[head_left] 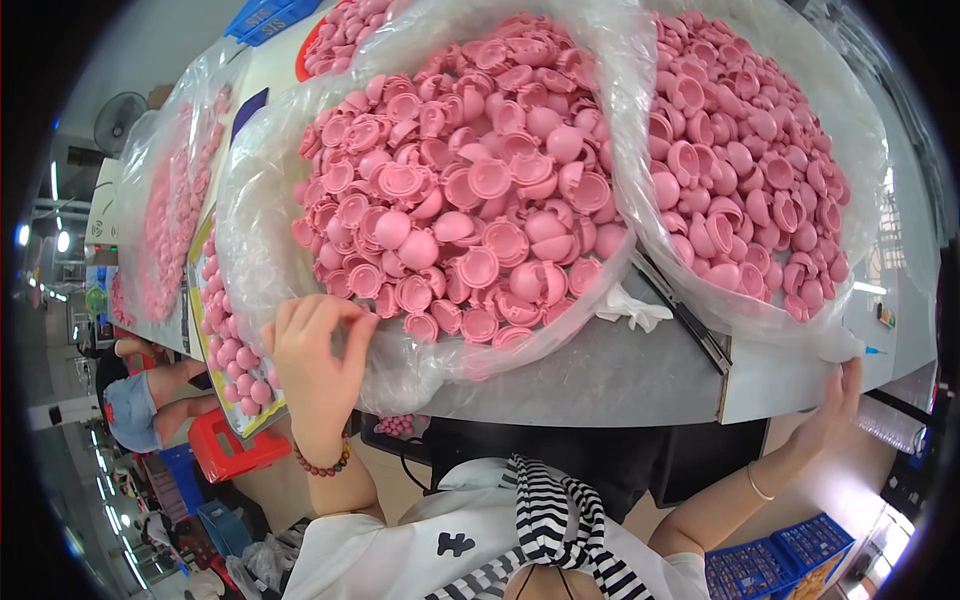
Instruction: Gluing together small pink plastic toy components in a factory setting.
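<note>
Two big clear plastic bags lie opened on the grey table, each heaped with small pink plastic half-shells. At the near left rim of the left bag (440,372), my left hand (318,350) is bent, thumb and forefinger drawn together beside the pink half-shells (478,268). What lies between those fingertips is too small to make out. Over at the right, my right hand (836,402) reaches up past the table's front edge, its fingers closed on the bunched near corner of the right bag (790,335). More pink half-shells (745,170) fill that bag.
A black bar (685,315) and a crumpled white tissue (633,308) lie between the bags. Round pink pieces sit in a yellow-edged tray (245,425) at left, above a red stool (232,447). Another person (150,400) stands farther left. Blue crates (780,560) are at lower right.
</note>
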{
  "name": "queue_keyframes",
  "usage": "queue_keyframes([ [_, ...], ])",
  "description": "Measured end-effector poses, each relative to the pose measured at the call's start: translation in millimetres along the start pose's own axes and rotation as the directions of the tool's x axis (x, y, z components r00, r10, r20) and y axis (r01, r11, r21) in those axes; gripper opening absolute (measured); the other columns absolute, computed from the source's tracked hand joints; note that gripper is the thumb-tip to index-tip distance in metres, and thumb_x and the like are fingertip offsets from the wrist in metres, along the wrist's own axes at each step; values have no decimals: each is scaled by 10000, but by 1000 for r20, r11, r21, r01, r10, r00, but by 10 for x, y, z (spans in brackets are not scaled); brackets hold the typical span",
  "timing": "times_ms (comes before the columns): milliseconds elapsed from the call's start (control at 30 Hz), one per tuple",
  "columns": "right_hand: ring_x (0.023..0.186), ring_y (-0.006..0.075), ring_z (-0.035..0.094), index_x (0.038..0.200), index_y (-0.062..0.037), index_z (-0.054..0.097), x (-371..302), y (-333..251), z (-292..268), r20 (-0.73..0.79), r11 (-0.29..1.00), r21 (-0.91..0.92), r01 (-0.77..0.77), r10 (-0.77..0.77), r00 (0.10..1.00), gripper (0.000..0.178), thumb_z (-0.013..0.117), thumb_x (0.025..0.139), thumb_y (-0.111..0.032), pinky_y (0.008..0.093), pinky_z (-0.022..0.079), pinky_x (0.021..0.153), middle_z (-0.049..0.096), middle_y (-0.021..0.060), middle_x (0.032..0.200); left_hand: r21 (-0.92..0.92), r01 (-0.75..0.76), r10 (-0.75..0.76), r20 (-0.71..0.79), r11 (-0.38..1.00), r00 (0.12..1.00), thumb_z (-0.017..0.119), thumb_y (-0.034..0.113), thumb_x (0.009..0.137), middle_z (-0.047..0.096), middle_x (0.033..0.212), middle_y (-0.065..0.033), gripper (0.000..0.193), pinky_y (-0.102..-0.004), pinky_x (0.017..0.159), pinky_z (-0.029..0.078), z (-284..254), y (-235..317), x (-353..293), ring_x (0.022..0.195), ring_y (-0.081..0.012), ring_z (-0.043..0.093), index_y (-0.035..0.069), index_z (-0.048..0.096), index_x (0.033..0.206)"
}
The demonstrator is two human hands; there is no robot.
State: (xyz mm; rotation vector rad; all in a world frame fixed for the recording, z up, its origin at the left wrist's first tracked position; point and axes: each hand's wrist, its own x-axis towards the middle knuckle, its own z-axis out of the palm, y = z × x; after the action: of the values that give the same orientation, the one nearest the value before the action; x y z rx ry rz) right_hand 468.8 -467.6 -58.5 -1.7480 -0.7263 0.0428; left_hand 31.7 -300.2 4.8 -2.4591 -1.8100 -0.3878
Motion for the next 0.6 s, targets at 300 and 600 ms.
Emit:
queue_keyframes([
  [300, 776, 265, 582, 991, 53, 523, -345, -454, 280, -149, 951, 241, 194, -161, 976, 393, 520, 820, -301, 323, 471, 678, 596, 184, 868, -976, 8, -8, 10, -218, 1000, 746, 66, 656, 560, 779, -137, 311, -222, 580, 415, -133, 382, -299, 633, -117, 489, 48, 473, 803],
  [600, 604, 144, 423, 1062, -49, 454, -1051, -897, 715, 352, 411, 853, -321, -1, 936, 417, 660, 749, -233, 253, 283, 501, 447, 27, 657, -568, 713, 631, 387, -412, 673, 658, 64, 751, 398, 1254, -152, 490, -270, 808, 418, 320, 1337, -135, 995, -169, 491, -56, 471, 1188],
])
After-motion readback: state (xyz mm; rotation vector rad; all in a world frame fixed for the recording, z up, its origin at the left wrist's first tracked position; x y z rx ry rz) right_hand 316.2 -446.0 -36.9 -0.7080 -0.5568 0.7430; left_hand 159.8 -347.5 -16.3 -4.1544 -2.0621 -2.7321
